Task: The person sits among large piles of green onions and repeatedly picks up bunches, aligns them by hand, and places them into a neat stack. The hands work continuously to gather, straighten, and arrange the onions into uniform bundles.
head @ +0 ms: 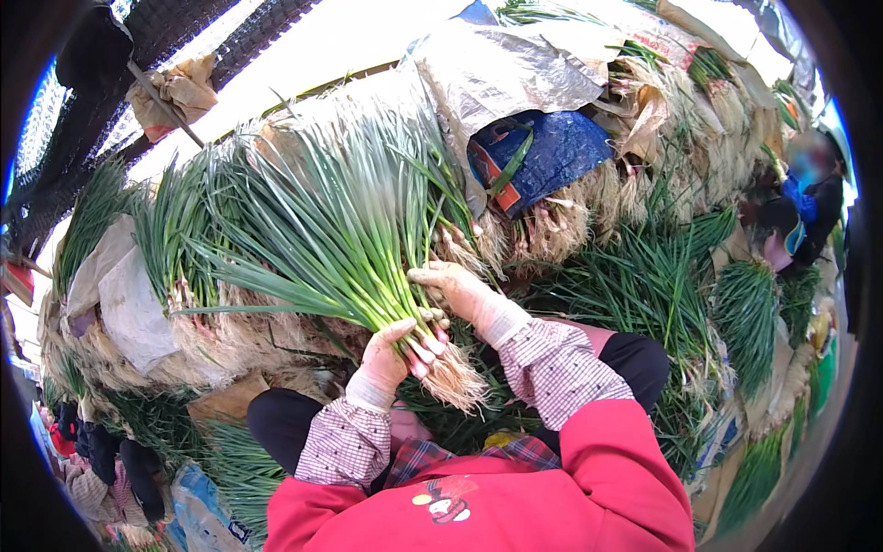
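A thick bunch of green onions is held out before my chest, its pale pink-white bulbs and stringy roots hanging toward my lap. My left hand, in a dirty work glove, wraps the bunch just above the bulbs, thumb on top. On the other side my right hand, gloved too, presses against the stems with its fingers curled round them; some of those fingers are hidden behind stalks. The long leaves fan up and away over a stacked row of onions.
A long bank of stacked green onions runs across in front. A silvery plastic sheet and a blue bag cover part of it. Loose onions lie to the right of my knees. Another person sits at the far right.
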Tool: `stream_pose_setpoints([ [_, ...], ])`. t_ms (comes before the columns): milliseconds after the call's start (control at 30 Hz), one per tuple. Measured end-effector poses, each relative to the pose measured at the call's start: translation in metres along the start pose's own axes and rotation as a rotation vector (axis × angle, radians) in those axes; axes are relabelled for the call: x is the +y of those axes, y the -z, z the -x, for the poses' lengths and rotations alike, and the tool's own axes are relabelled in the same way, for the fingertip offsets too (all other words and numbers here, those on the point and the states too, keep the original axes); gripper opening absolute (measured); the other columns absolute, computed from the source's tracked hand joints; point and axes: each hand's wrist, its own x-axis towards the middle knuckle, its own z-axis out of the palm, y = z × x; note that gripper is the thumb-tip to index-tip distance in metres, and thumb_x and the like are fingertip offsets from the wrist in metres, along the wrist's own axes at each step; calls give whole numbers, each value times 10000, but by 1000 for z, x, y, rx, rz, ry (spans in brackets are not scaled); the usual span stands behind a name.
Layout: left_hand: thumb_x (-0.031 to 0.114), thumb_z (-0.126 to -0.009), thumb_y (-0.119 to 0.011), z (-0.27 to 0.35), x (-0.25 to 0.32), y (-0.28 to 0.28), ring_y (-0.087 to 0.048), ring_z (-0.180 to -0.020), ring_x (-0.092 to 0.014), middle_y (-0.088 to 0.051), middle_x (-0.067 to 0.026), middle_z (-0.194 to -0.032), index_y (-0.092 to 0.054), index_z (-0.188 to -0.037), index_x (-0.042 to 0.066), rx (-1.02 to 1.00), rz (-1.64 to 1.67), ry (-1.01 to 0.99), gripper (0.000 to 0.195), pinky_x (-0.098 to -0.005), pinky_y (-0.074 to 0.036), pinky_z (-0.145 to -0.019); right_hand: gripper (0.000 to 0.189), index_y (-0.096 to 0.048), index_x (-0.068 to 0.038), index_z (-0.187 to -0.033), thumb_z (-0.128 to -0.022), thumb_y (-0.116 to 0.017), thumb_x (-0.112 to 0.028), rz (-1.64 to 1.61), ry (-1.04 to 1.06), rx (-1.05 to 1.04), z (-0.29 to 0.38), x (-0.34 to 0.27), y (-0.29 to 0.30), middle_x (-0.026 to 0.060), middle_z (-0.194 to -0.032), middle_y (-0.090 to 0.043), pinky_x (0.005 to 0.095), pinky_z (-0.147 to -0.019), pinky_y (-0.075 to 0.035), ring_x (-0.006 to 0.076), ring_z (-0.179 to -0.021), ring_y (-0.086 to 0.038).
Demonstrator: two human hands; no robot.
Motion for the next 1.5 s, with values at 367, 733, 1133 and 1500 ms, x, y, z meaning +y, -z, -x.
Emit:
stream_pose_setpoints([
  [367,216,-811,-629,-2,-21,-13,-578,-883,-282,-612,-137,-991,-573,-1027,7,-62,243,-236,305,-405,-495,-803,181,-618,-28,-1017,-932,-615,-187,-259,297,271,39,15,-20,63,-863,-650,294,-695,-544,163,-738,-638],
  [733,194,-814,-620,31,-18,-27,-508,-814,-214,-529,-90,-887,-536,-955,36,-41,191,-268,228,-340,-454,-756,164,-621,-35,-1024,-928,-577,-161,200,733,662,28,15,57,-27,-769,-587,240,-630,-464,81,-642,-522],
  [1133,188,-783,-614,48,6,-17,-619,-850,-254,-641,-196,-1045,-421,-1354,-66,-13,153,-93,653,-370,-539,-763,190,-641,-33,-960,-895,-573,-199,741,150,86,112,-41,-12,-4,-755,-627,245,-565,-458,82,-624,-561],
  [1500,145,-868,-612,112,120,-27,-551,-626,-136,-535,-4,-729,-290,-1420,-38,-481,200,-569,665,-309,-507,-561,357,-649,-25,-955,-890,-532,-356,1733,-45,469,196,-95,102,214,-929,-663,456,-834,-492,378,-920,-634],
])
